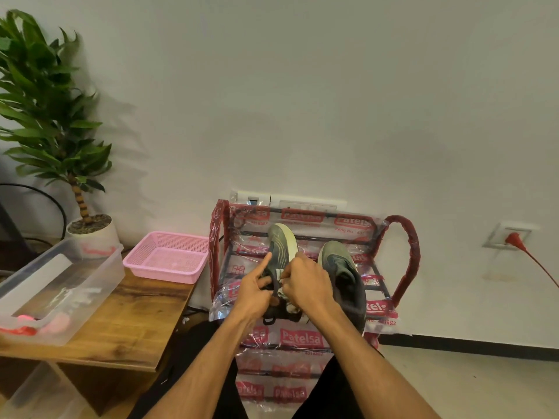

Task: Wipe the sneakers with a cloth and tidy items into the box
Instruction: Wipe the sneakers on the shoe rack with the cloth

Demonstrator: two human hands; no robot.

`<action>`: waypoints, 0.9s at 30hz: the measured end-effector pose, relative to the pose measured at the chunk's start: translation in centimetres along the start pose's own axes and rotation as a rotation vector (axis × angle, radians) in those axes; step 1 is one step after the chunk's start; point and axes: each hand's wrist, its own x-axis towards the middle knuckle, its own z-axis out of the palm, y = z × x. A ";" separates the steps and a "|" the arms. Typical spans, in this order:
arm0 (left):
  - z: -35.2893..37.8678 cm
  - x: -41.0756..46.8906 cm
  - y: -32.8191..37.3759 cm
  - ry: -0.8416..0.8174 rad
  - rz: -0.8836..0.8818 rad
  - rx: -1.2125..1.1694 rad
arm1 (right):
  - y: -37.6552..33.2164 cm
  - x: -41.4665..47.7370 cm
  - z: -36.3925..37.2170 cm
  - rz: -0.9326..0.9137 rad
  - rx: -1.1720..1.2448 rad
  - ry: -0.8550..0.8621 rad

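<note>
Room: a plain white wall (302, 101) fills the background, and a plastic-wrapped shoe rack (405, 237) stands at your 12 o'clock.
Sneakers: the held sneaker (281, 240) sits toe-up on the rack top. The second sneaker (341, 267) lies just beside it at 3 o'clock.
Left hand: your left hand (254, 288) curls round the held sneaker's heel end, index finger straight along its side.
Right hand: your right hand (308, 282) is closed round a pale cloth (292, 308), pressing it on that sneaker.
Progress: wiping looks under way on one sneaker. Whether the second has been done, I cannot tell.
Left: tidying looks not yet done. The clear box (99, 267) sits at 9 o'clock on the wooden table (136, 313), with a few small items inside.
Edges: the rack's red side loops rise at both ends. A pink basket (169, 258) sits at the table's far corner, close to the rack.
Room: open floor lies at 4 o'clock. A red cable (532, 258) runs down the wall at 2 o'clock, well apart.
</note>
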 end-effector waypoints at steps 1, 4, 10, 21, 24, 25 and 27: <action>0.1 -0.1 0.0 0.004 -0.005 -0.008 | -0.2 0.2 0.1 -0.009 -0.022 0.012; 0.0 0.0 -0.4 0.058 0.017 -0.043 | -0.9 0.5 0.1 -0.024 -0.048 0.000; -0.9 1.0 -0.8 0.145 0.018 -0.094 | -1.0 0.1 -1.6 -0.088 -0.142 -0.154; -0.5 0.7 0.2 0.007 -0.043 0.018 | 2.0 1.1 -0.2 -0.056 -0.049 0.054; -0.5 0.1 0.3 -0.042 -0.017 0.108 | 3.5 1.3 -1.2 -0.031 0.096 0.069; -0.4 -0.1 0.4 -0.065 -0.014 0.131 | 3.8 1.2 -1.6 -0.032 0.138 0.076; -0.2 -0.5 0.4 -0.118 -0.032 0.162 | 4.1 1.0 -2.4 -0.040 0.212 0.084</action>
